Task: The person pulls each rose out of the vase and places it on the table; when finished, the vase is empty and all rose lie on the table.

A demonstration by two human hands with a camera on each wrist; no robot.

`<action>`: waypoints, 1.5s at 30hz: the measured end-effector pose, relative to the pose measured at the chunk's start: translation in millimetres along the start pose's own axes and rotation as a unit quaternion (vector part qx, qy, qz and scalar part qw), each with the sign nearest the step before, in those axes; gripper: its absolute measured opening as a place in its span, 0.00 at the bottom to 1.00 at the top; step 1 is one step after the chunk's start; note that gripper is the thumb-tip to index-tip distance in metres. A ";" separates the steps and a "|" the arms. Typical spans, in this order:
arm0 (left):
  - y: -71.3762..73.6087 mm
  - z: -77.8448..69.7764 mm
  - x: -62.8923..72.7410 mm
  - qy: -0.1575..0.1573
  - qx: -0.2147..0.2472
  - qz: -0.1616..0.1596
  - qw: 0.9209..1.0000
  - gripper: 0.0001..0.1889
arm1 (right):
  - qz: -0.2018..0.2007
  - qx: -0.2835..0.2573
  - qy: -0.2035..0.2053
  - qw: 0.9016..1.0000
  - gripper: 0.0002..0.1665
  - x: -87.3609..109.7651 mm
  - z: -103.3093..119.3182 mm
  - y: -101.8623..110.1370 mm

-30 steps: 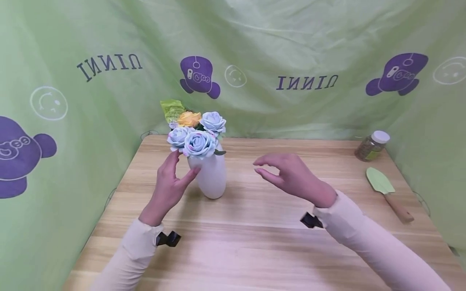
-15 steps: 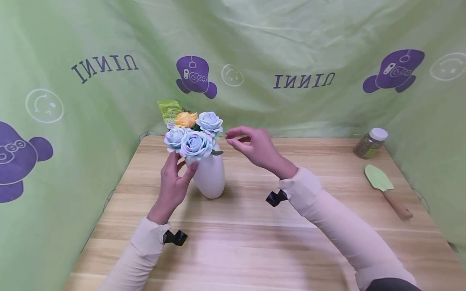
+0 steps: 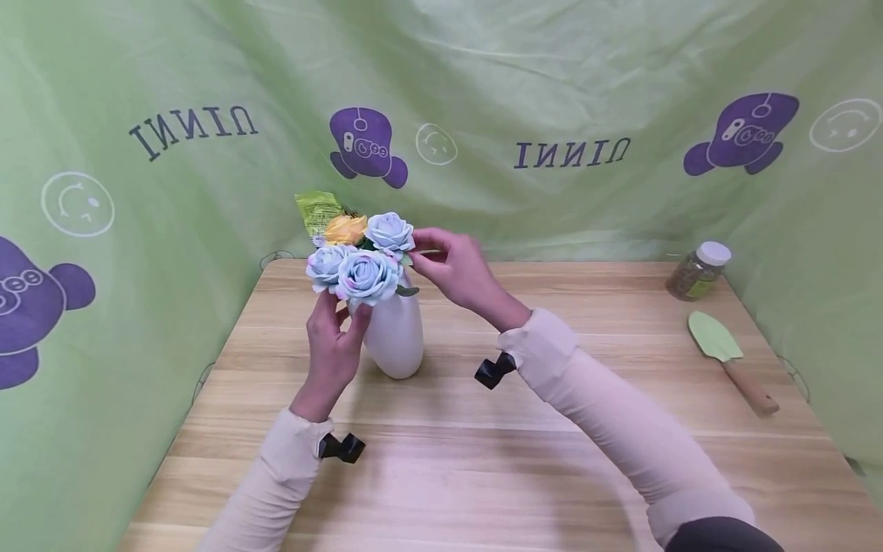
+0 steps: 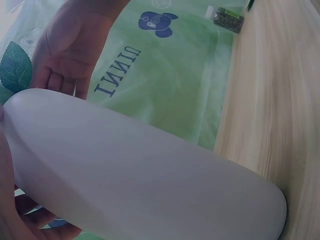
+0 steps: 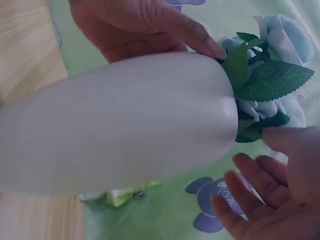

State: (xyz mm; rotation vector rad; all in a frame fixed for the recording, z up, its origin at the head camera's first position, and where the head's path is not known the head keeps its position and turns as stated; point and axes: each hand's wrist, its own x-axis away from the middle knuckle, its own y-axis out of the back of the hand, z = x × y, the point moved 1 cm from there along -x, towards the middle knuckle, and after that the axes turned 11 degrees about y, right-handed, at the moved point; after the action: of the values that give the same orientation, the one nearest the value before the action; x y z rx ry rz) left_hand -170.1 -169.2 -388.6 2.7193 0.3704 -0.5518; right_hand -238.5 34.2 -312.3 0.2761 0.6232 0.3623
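A white vase (image 3: 395, 337) stands on the table with several light blue roses (image 3: 368, 276) and an orange rose (image 3: 346, 228) in its mouth. My left hand (image 3: 333, 349) grips the vase near its top, thumb at the front and fingers round the far side, as the right wrist view also shows. At the bouquet's right side, my right hand (image 3: 458, 268) has its thumb and forefinger apart beside a blue rose (image 3: 389, 232). In the right wrist view that thumb meets the petals, while the other fingers hang loosely bent. Green leaves (image 5: 277, 80) poke out over the rim.
Behind the flowers stands a yellow-green packet (image 3: 317, 211). A jar with a white lid (image 3: 698, 272) and a small green spade with a wooden handle (image 3: 717, 337) are at the right of the wooden table (image 3: 441, 475). A green printed cloth (image 3: 483, 199) surrounds it.
My right hand has moved left and up from over the table to the blue rose. The left hand stays at the vase's top; the vase stands in place.
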 end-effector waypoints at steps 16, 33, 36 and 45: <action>-3.5 -4.7 -0.7 0.047 -0.013 0.038 0.998 0.36 | -0.044 -0.122 -0.075 0.989 0.18 -5.0 -4.6 -10.3; -6.3 -4.8 1.4 0.015 -0.025 0.032 0.999 0.35 | -0.004 -0.176 -0.100 0.979 0.23 -10.4 -8.5 -20.1; -6.4 -4.9 2.1 0.019 -0.023 0.036 0.999 0.35 | -0.010 -0.184 -0.101 0.978 0.21 -11.9 -9.5 -22.4; -7.2 -3.5 2.4 0.024 -0.026 0.033 0.999 0.36 | -0.067 -0.177 -0.111 0.976 0.22 -12.1 -6.0 -25.4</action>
State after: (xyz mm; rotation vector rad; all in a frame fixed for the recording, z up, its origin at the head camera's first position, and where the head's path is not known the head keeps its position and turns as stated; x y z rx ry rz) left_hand -169.1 -160.9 -388.6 2.6877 0.3007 -0.4536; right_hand -245.0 7.2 -319.8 -0.0666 0.3460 0.3007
